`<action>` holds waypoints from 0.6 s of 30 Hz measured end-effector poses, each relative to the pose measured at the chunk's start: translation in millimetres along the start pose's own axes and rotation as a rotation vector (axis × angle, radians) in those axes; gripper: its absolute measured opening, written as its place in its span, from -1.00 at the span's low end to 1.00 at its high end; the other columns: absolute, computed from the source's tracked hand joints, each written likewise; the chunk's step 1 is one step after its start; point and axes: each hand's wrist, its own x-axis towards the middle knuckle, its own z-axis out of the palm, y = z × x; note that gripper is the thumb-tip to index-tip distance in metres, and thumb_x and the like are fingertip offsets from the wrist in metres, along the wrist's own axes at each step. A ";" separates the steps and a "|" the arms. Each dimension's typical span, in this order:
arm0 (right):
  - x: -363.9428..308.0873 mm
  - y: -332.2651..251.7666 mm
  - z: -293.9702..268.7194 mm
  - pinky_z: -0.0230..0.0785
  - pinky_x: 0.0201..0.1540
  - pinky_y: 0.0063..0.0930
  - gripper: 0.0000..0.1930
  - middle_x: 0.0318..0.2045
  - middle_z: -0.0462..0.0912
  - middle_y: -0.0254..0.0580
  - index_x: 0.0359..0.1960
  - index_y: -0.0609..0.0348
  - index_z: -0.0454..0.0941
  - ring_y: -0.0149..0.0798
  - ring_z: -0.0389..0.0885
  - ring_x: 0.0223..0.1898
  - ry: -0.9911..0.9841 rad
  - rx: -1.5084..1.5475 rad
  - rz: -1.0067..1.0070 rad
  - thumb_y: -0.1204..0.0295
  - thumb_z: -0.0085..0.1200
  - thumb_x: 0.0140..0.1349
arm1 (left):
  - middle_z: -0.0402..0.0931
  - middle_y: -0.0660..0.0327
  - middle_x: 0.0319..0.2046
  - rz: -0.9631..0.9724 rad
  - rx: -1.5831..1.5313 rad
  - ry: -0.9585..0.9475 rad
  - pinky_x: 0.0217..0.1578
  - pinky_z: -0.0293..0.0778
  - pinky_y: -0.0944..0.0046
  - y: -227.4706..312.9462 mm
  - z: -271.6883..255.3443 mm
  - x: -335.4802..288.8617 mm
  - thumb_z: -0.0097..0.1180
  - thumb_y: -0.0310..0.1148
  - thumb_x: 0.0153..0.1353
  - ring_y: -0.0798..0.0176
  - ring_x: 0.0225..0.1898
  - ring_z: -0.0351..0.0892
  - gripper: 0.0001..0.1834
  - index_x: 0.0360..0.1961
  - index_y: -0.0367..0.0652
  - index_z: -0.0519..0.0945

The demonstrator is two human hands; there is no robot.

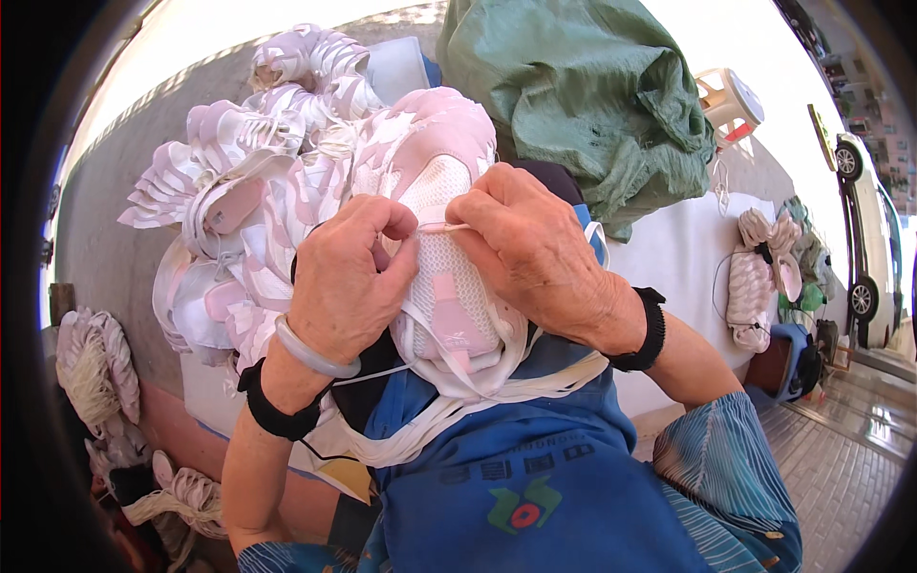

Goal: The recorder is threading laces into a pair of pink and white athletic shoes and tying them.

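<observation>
A pink-and-white sneaker upper (420,129) lies over my lap, its toe pointing away from me. Its white mesh tongue (441,263) faces up, with a pink patch near the lower end. Across the top of the tongue runs a short stretch of shoelace (439,228). My left hand (344,277) pinches at its left end, thumb against forefinger. At its right end my right hand (544,258) pinches in the same way; the fingertips partly hide what they grip. A bundle of long white laces (497,393) hangs below the tongue, over my blue apron (516,468).
Several similar uppers are heaped (244,191) to the left. A green sack (573,95) bulges at the far side. More bundled shoe parts (750,282) lie on a white sheet (659,258) to the right, with a stool (731,105) beyond. Lace bundles (95,372) sit at the lower left.
</observation>
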 end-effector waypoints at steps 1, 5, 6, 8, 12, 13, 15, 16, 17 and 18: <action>-2.0 0.2 -1.7 0.37 -0.27 -0.27 -0.83 -0.39 0.49 -0.11 -0.26 0.20 0.49 -0.05 0.49 -0.31 -0.037 0.007 0.041 0.56 0.12 0.08 | 0.49 0.23 -0.42 -0.001 0.000 0.002 -0.51 0.40 0.44 -0.4 -0.2 1.7 0.14 -0.54 0.08 0.43 -0.52 0.43 -0.88 -0.31 -0.26 0.53; -3.3 -1.4 -2.6 0.36 -0.24 -0.25 -0.82 -0.36 0.50 -0.10 -0.26 0.18 0.51 -0.04 0.49 -0.29 -0.026 -0.008 0.059 0.56 0.15 0.06 | 0.48 0.19 -0.44 0.093 0.025 -0.048 -0.49 0.37 0.37 -4.4 -0.2 13.2 0.13 -0.52 0.05 0.35 -0.55 0.42 -0.89 -0.35 -0.27 0.52; -3.3 -1.6 -1.9 0.34 -0.21 -0.24 -0.83 -0.36 0.48 -0.09 -0.29 0.22 0.51 -0.03 0.47 -0.28 0.017 0.014 0.055 0.55 0.12 0.05 | 0.46 0.18 -0.45 0.110 0.028 -0.071 -0.49 0.36 0.35 -5.4 -0.7 15.1 0.12 -0.52 0.05 0.33 -0.55 0.41 -0.90 -0.37 -0.27 0.51; -3.2 -1.2 -2.4 0.32 -0.18 -0.23 -0.84 -0.35 0.47 -0.07 -0.31 0.25 0.52 -0.02 0.46 -0.27 0.061 0.036 0.052 0.54 0.10 0.04 | 0.44 0.15 -0.47 0.152 0.059 -0.096 -0.46 0.36 0.31 -4.8 -3.4 17.9 0.10 -0.53 0.07 0.26 -0.52 0.41 -0.92 -0.38 -0.27 0.49; -4.8 1.9 -8.1 0.32 -0.16 -0.24 -0.80 -0.32 0.47 -0.07 -0.26 0.26 0.51 -0.02 0.45 -0.25 0.070 0.046 0.046 0.54 0.13 0.04 | 0.36 0.05 -0.47 0.262 0.128 -0.198 -0.38 0.34 0.19 -9.7 -5.5 23.6 0.00 -0.54 0.16 0.06 -0.43 0.40 -0.96 -0.37 -0.27 0.41; -5.2 2.0 -10.1 0.33 -0.15 -0.24 -0.80 -0.30 0.48 -0.07 -0.26 0.25 0.51 -0.01 0.45 -0.24 0.061 0.045 0.053 0.54 0.14 0.04 | 0.36 0.05 -0.47 0.266 0.126 -0.198 -0.38 0.34 0.19 -9.8 -6.2 25.2 0.00 -0.54 0.16 0.06 -0.43 0.40 -0.96 -0.37 -0.27 0.41; -5.3 1.6 -13.9 0.36 -0.15 -0.27 -0.77 -0.29 0.50 -0.07 -0.23 0.23 0.52 -0.02 0.48 -0.22 0.079 0.041 0.062 0.55 0.17 0.03 | 0.36 0.00 -0.44 0.240 0.151 -0.297 -0.34 0.32 0.14 -8.7 -9.7 27.3 -0.05 -0.52 0.21 -0.02 -0.39 0.39 -0.95 -0.33 -0.28 0.37; -5.0 1.6 -15.6 0.40 -0.15 -0.29 -0.74 -0.27 0.53 -0.07 -0.20 0.21 0.53 -0.03 0.51 -0.20 0.097 0.041 0.069 0.57 0.21 0.02 | 0.36 0.00 -0.44 0.240 0.153 -0.295 -0.34 0.32 0.14 -8.3 -13.0 26.5 -0.05 -0.52 0.21 -0.02 -0.39 0.39 -0.95 -0.33 -0.28 0.37; -4.6 2.6 -17.5 0.40 -0.15 -0.29 -0.74 -0.27 0.53 -0.07 -0.20 0.21 0.53 -0.03 0.51 -0.20 0.098 0.043 0.066 0.57 0.21 0.02 | 0.35 0.01 -0.45 0.194 0.150 -0.311 -0.35 0.32 0.16 -8.2 -17.3 23.9 -0.06 -0.51 0.22 0.01 -0.41 0.37 -0.94 -0.33 -0.28 0.36; -4.3 5.7 -20.0 0.39 -0.17 -0.27 -0.77 -0.27 0.51 -0.06 -0.23 0.23 0.52 -0.02 0.51 -0.23 0.123 0.038 0.049 0.56 0.18 0.03 | 0.33 0.03 -0.46 0.152 0.145 -0.330 -0.35 0.31 0.18 -8.9 -20.7 22.4 -0.07 -0.50 0.24 0.04 -0.42 0.35 -0.94 -0.33 -0.27 0.35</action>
